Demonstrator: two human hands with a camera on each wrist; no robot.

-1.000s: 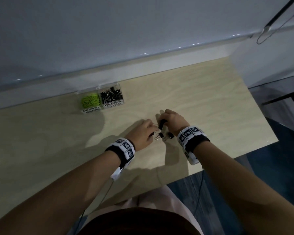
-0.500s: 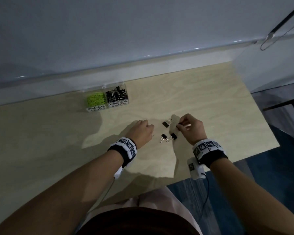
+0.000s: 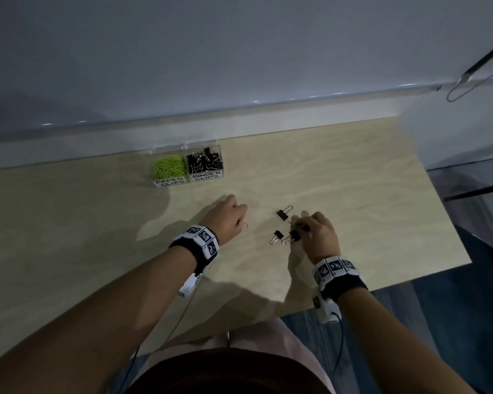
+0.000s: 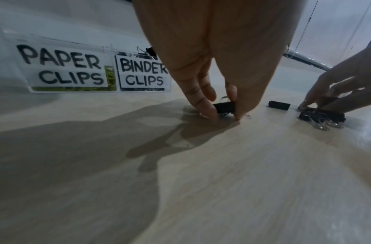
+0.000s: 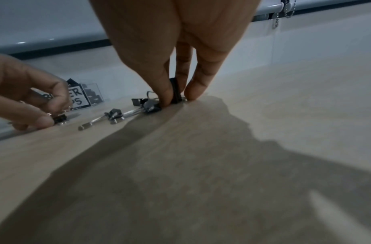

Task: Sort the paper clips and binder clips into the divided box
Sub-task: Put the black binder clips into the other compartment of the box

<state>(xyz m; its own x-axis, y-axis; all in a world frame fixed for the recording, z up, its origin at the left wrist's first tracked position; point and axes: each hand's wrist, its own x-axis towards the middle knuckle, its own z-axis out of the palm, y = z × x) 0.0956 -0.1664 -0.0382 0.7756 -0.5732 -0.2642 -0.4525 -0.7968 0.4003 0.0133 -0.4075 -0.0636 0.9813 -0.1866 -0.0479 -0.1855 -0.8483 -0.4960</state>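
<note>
Left hand [image 4: 214,54] pinches a small black metal binder clip [image 4: 224,107] w/ thumb & finger on the pale wooden tabletop [image 3: 353,177]; its wire loop pokes out toward the wrist. Right hand [image 5: 176,43] pinches a second black binder clip [image 5: 176,92], standing on edge btwn fingertips. Three more lie just left of those fingers, loops toward the person. Clear divided box [image 3: 189,166] sits well beyond.

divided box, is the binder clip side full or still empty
Nearly full. The divided box has a heap of black binder clips in the side labelled binder clips, reaching about to the rim; green paper clips fill the other.
</note>
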